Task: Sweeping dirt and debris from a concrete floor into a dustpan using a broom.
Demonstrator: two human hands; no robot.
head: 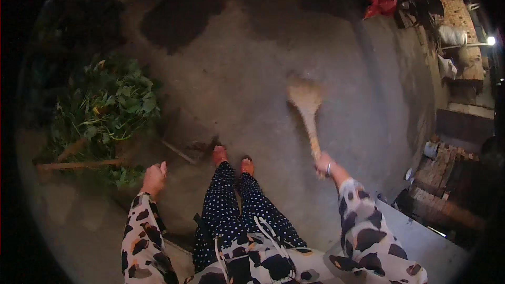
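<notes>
My right hand (324, 165) grips the handle of a short straw hand broom (309, 116). The broom points away from me, and its blurred bristle end fans out over the concrete floor (252, 67). A pale bangle circles my right wrist. My left hand (154, 179) is loosely curled, with nothing visible in it. It hovers near a heap of cut leafy greens (126, 98) at the left. A wooden stick (81, 164) lies across the near side of that heap. Between my left hand and my feet, a thin stick (179, 152) rests on the floor.
My feet (232, 159) stand side by side near the middle. Along the right side are brick structures (434, 169) with a small pale container (431, 150). White animals (453, 35), possibly goats, stand farther back near a lit lamp (491, 40). A red cloth or bag (379, 0) hangs at the upper right.
</notes>
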